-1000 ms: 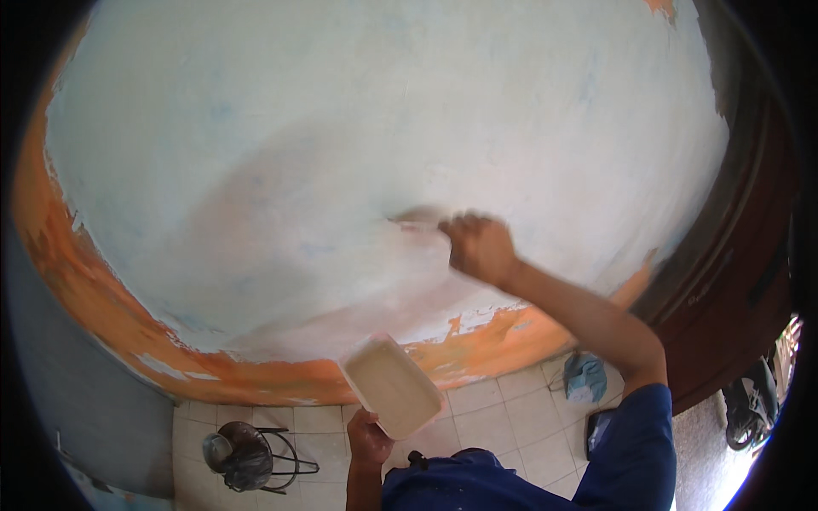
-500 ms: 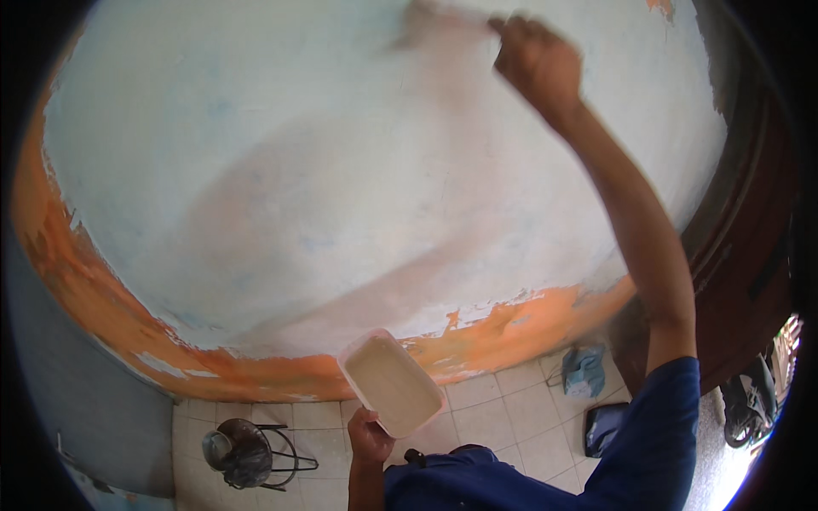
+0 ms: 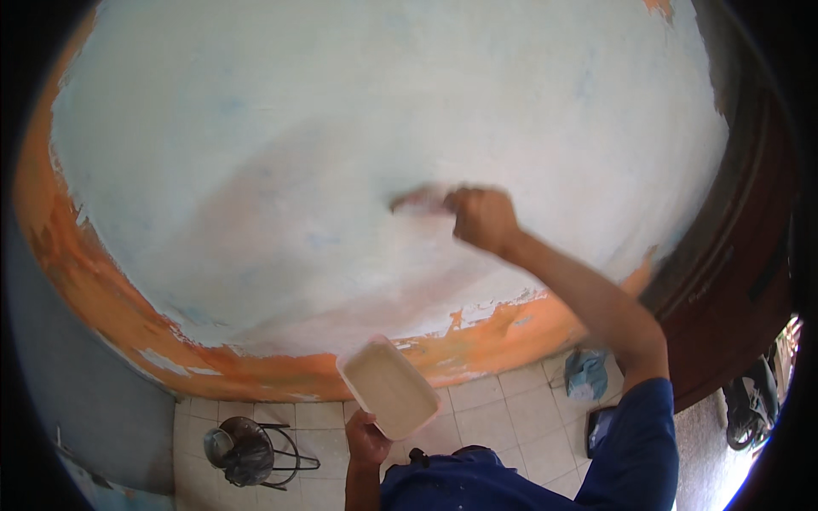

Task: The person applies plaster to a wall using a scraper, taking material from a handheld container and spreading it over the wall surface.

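My right hand [image 3: 482, 217] is closed around the handle of a blurred brush [image 3: 416, 199] held against the pale, patchily whitewashed wall [image 3: 358, 102], slightly right of centre, my arm stretched up from the lower right. Low in the view, my left hand [image 3: 368, 439] grips a shallow pale-pink rectangular container [image 3: 388, 385] by its near end, with a cream-coloured liquid inside. Orange paint [image 3: 460, 368] with ragged white edges runs along the bottom and left side of the wall.
A stool [image 3: 285, 467] with dark items and a small pot stands lower left. A grey panel [image 3: 89, 358] borders the left. On the tiled floor [image 3: 520, 426] lie a blue bag [image 3: 584, 375] and a dark object [image 3: 599, 433]. A dark reddish door [image 3: 724, 272] and a motorbike [image 3: 745, 404] are at right.
My right hand and brush swept high up the wall half a second ago and have since come back down to mid-height. My left hand and the container have barely moved.
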Motion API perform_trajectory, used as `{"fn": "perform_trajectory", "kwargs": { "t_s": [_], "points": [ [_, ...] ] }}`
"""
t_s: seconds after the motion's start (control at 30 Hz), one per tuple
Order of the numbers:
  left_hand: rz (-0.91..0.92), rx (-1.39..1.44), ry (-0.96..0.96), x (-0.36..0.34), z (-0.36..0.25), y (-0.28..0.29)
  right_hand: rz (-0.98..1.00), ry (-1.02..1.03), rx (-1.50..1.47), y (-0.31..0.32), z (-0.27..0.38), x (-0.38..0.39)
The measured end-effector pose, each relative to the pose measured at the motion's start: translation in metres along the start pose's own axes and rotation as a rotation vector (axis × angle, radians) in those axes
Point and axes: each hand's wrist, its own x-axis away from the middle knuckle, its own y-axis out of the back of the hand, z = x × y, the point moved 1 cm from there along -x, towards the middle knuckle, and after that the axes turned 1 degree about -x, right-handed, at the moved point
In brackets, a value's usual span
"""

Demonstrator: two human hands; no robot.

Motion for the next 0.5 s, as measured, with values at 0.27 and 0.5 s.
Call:
{"fn": "perform_trajectory", "kwargs": {
  "t_s": [0.27,0.5],
  "points": [
    [0.022,0.047,0.037,0.001,0.006,-0.004,-0.461,-0.099,0.271,0.146,-0.084,-0.135],
    [0.009,0.088,-0.005,0.004,0.002,-0.005,-0.778,0.007,0.252,0.193,-0.067,-0.129]
  ]
}}
